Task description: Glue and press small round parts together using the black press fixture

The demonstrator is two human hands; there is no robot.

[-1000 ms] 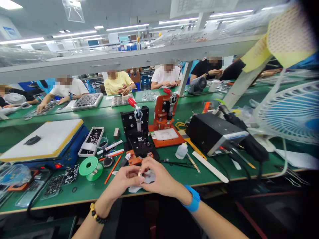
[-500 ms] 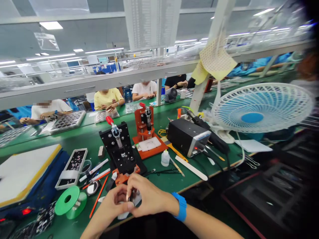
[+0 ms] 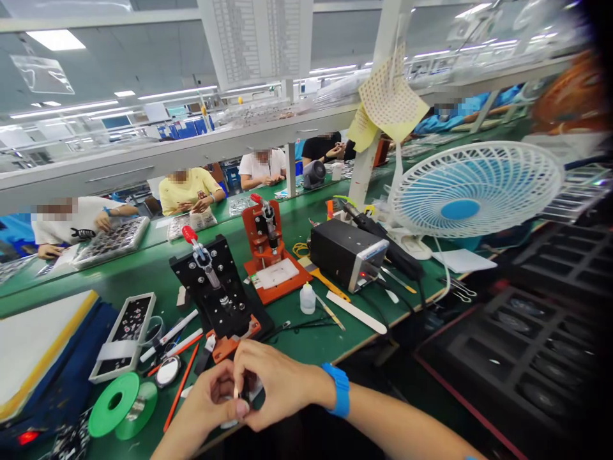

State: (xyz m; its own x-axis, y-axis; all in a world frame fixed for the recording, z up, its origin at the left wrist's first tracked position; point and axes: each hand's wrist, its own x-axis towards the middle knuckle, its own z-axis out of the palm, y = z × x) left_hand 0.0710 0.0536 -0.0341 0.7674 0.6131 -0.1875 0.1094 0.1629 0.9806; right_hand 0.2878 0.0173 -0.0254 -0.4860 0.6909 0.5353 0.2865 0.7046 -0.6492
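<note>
My left hand [image 3: 207, 404] and my right hand [image 3: 280, 386] meet at the near edge of the green bench. Between their fingertips is a small dark part [image 3: 246, 387], mostly covered by the fingers, so its kind cannot be made out. Both hands are closed around it, thumbs close together. A blue wristband [image 3: 339, 390] circles my right wrist. Just beyond the hands stands a black toggle-clamp fixture [image 3: 211, 281] with a red-tipped lever and an orange base piece. An orange stick [image 3: 181, 388] and a green solder spool [image 3: 113, 404] lie left of my left hand.
Behind stands an orange clamp press [image 3: 264, 233]. A black soldering station [image 3: 347, 252], a small bottle [image 3: 307, 299] and a white fan [image 3: 474, 188] are on the right. A parts tray [image 3: 98, 370] sits left; a black foam tray [image 3: 483, 377] is lower right. Several co-workers sit across.
The camera has turned to the right, so the bench items shift left in view and more of the foam tray shows. Both hands keep their hold on the small dark part.
</note>
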